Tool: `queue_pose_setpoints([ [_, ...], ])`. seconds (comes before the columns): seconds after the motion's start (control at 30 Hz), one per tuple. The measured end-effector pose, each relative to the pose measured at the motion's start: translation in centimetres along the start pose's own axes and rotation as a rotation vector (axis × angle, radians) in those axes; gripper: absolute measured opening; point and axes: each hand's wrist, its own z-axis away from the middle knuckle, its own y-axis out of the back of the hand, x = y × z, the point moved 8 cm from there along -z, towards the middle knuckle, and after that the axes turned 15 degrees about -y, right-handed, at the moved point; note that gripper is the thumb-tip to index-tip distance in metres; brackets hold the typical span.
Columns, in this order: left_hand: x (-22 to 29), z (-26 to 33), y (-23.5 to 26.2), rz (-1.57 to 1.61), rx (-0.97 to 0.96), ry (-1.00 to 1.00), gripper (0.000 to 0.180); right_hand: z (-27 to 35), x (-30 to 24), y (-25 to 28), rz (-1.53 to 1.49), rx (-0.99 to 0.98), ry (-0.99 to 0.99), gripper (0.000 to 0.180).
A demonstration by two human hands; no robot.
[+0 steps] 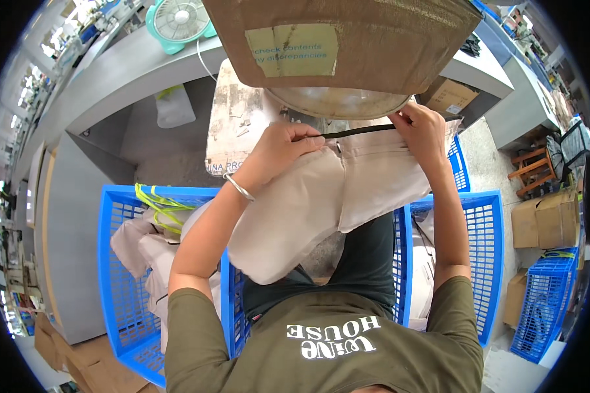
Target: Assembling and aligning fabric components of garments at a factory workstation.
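A beige fabric piece (308, 203) hangs across my lap, stretched between my two hands. Along its upper edge runs a narrow black strip (360, 131), and a seam goes down its middle. The fingers of my left hand (282, 147) are pinched on the cloth at the strip's left end. My right hand (423, 134) pinches the same edge near its right end, just beneath a pale round rim (341, 103). A brown cardboard cover (380, 56) sits above that rim and hides what lies behind it.
Blue plastic baskets stand on both sides of me: the left basket (111, 262) holds beige cloth and yellow-green ties, the right basket (495, 262) more beige cloth. A worn work surface (233, 118) lies ahead. A green fan (177, 23) stands far left; cardboard boxes (544, 219) stand right.
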Motion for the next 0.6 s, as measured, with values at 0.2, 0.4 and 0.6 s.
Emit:
queue_pose_setpoints([
  [0.2, -2.4, -1.6, 0.9, 0.104, -0.012, 0.161, 0.022, -0.8, 0.4, -1.5, 0.064, -0.004, -0.029, 0.019],
  [0.4, -2.7, -2.4, 1.4, 0.157, -0.003, 0.168, 0.022, -1.5, 1.3, -2.8, 0.12, 0.029, -0.01, 0.022],
  [0.6, -3.1, -3.2, 1.9, 0.153, 0.015, 0.115, 0.021, -2.2, 2.1, -3.4, 0.114, 0.03, -0.026, 0.021],
])
